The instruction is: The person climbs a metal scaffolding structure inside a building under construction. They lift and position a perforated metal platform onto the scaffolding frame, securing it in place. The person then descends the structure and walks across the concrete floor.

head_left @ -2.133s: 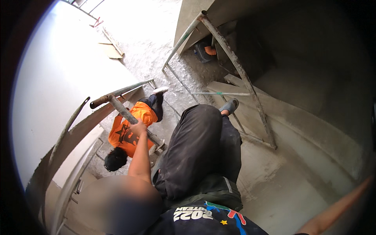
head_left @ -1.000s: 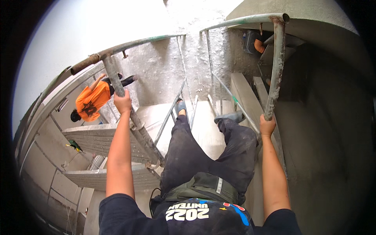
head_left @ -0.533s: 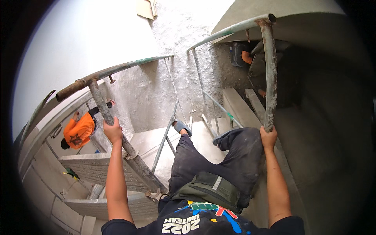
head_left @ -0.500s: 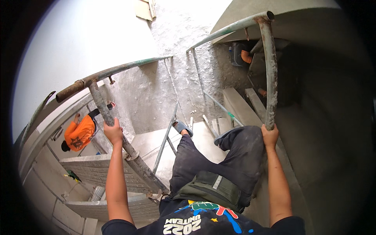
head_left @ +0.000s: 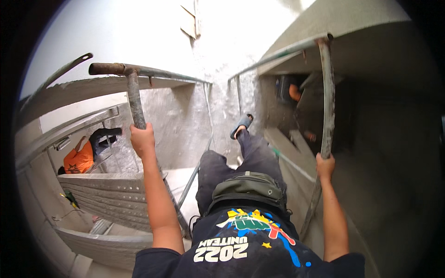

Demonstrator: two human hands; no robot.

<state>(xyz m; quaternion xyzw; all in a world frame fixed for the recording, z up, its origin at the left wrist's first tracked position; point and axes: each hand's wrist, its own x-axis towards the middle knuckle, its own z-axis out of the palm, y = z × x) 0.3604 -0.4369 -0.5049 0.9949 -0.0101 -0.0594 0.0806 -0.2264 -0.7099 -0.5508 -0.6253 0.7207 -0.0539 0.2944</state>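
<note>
My left hand (head_left: 143,140) is closed around the left upright pipe (head_left: 134,99) of a worn metal scaffold frame, just below its top rail. On the other side, my right hand (head_left: 325,167) grips the right upright pipe (head_left: 327,102), lower down its length. Both arms reach forward, with my body between the two pipes. My slippered foot (head_left: 242,126) extends ahead, while my other leg is bent at the knee and its foot is hidden. A dark green waist bag (head_left: 248,189) sits across my lap.
Perforated metal planks (head_left: 104,197) lie at the lower left. Beyond them is another person in an orange shirt (head_left: 79,160). A rough concrete wall (head_left: 167,125) stands ahead. At the right, a dark container (head_left: 284,88) rests in shadow beside a concrete ledge (head_left: 280,141).
One slippered foot now reaches farther forward, and my other foot has gone out of sight behind the bent knee. Both hands stay on the pipes. The orange-shirted person has shifted posture.
</note>
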